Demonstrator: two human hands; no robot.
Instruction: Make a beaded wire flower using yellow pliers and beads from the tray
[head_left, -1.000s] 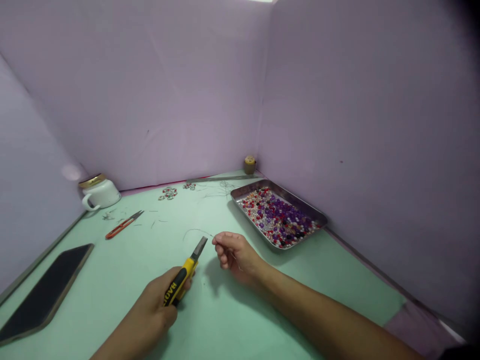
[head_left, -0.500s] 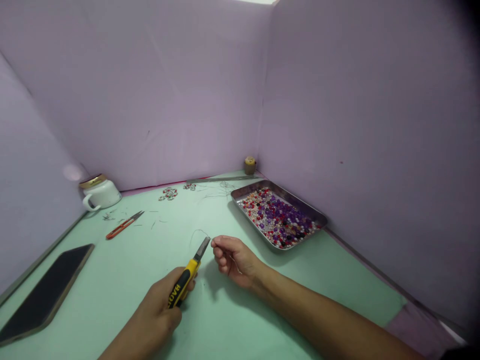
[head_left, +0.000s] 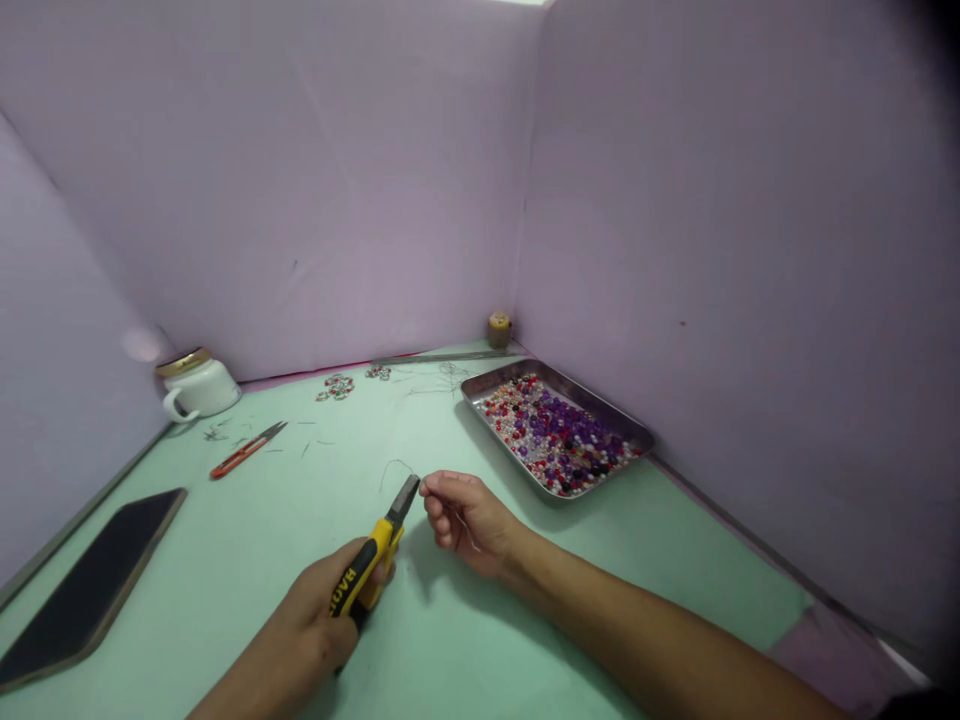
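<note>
My left hand [head_left: 330, 605] is closed around the yellow and black handles of a pair of pliers [head_left: 380, 542]. The metal jaws point up and away, their tips close to my right fingertips. My right hand [head_left: 465, 515] pinches a thin wire [head_left: 397, 462] between thumb and forefinger. One end of the wire curves out to the left past the plier tips, and a pale stretch shows across the right palm. Whether the jaws grip the wire is too small to tell.
A metal tray [head_left: 517, 462] of mixed beads stands to the right. Orange thread snips [head_left: 247, 450], wire scraps, a dark phone-like slab [head_left: 90, 575] and a white lidded mug [head_left: 204, 388] are at left. Beaded rings [head_left: 335, 387], long wires [head_left: 450, 356] and a small yellow-topped pot [head_left: 499, 330] lie farther back.
The plier handles have spread a little, with the lower one now standing farther out. A pale length of wire now shows across my right palm. Both hands stay in nearly the same place.
</note>
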